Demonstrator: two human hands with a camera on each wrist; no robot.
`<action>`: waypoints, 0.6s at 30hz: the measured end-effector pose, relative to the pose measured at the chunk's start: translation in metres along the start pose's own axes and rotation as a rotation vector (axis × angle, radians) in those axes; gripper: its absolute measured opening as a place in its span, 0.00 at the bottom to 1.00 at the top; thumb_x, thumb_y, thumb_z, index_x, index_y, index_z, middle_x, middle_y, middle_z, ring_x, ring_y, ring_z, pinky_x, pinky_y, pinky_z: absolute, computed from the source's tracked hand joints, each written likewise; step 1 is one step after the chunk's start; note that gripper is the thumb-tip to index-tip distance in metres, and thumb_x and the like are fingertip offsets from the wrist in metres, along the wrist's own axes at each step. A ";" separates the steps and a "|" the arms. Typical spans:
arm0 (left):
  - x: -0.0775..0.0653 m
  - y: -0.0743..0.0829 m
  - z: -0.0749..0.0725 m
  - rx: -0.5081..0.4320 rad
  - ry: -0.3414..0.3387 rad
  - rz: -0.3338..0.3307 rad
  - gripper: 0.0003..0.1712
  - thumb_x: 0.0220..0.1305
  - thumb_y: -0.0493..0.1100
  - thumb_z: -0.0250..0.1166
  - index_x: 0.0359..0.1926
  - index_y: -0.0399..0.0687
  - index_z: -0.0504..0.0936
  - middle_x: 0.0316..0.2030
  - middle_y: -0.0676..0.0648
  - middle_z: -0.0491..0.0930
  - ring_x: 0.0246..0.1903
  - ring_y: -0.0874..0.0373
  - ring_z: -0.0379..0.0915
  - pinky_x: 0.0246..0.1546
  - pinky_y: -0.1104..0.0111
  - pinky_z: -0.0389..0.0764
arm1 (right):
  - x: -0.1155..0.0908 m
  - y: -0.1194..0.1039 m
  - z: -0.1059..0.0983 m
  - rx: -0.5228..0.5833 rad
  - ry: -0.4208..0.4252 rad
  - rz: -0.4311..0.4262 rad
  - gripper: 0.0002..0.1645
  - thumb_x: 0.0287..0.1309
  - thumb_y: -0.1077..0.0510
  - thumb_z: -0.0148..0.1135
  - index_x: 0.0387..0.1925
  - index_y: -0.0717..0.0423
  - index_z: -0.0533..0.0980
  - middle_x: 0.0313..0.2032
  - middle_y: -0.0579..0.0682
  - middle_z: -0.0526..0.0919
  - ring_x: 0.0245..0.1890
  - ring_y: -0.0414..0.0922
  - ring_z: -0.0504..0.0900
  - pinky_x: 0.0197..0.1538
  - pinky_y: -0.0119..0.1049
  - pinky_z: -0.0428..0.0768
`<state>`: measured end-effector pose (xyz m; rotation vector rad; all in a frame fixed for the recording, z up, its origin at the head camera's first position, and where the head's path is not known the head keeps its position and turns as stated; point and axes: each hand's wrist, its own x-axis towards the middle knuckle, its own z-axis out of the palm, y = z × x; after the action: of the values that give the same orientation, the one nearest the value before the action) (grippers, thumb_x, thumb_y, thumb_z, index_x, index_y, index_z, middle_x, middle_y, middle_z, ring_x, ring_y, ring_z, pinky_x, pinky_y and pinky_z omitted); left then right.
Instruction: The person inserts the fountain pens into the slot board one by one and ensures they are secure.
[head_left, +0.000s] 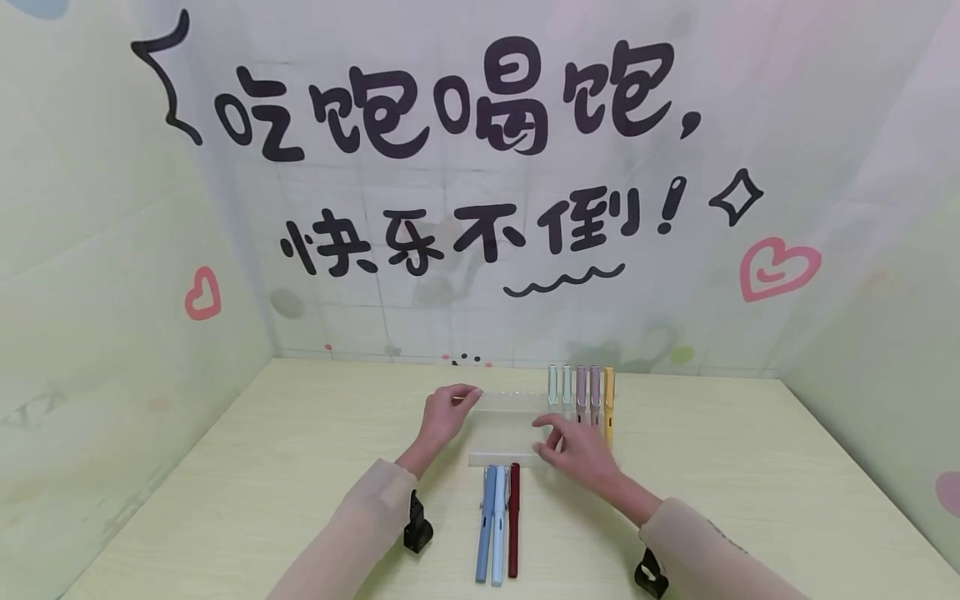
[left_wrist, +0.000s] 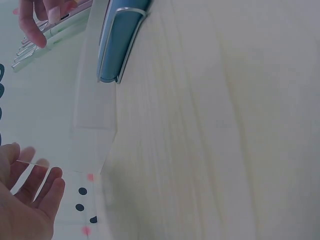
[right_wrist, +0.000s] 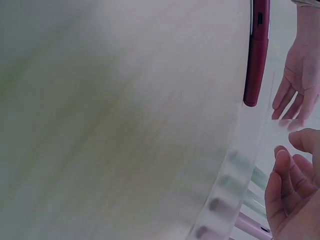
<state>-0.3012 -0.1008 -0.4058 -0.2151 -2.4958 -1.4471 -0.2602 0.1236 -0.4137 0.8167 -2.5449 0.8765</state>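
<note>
A clear plastic pen rack [head_left: 504, 433] with a notched back edge stands on the table. My left hand [head_left: 447, 414] is at its back left corner, with thumb and fingers on either side of the clear edge [left_wrist: 34, 164]. Over the rack's middle, my right hand [head_left: 581, 454] is loosely bent and holds nothing. Mint green pens [head_left: 552, 385], purple pens [head_left: 581, 385] and a yellow pen [head_left: 609, 392] lie side by side on the rack's right part, partly hidden by that hand. In front of the rack lie a blue pen [head_left: 486, 525], a light blue pen [head_left: 498, 525] and a dark red pen [head_left: 513, 521].
The pale wood-grain table [head_left: 300, 467] meets a printed backdrop [head_left: 480, 325] close behind the rack. Backdrop walls also rise at the left and right. Black wrist camera mounts [head_left: 417, 525] sit under both sleeves.
</note>
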 end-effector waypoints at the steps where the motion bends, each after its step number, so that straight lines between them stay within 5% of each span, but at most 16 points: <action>1: 0.000 0.000 0.000 0.000 0.001 -0.001 0.14 0.63 0.43 0.58 0.42 0.36 0.82 0.39 0.41 0.81 0.38 0.50 0.78 0.38 0.62 0.78 | -0.001 0.000 0.001 -0.002 -0.009 -0.001 0.15 0.48 0.60 0.67 0.40 0.58 0.77 0.18 0.38 0.76 0.15 0.30 0.67 0.18 0.26 0.67; 18: 0.000 -0.001 0.000 -0.002 0.001 -0.006 0.15 0.63 0.43 0.58 0.42 0.36 0.82 0.39 0.41 0.81 0.38 0.50 0.78 0.38 0.62 0.78 | -0.004 -0.010 0.010 0.087 -0.255 0.019 0.10 0.51 0.60 0.64 0.38 0.57 0.78 0.22 0.41 0.78 0.19 0.33 0.72 0.23 0.27 0.72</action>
<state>-0.3014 -0.1008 -0.4064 -0.2075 -2.4968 -1.4521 -0.2525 0.1128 -0.4185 0.9889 -2.7531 0.9484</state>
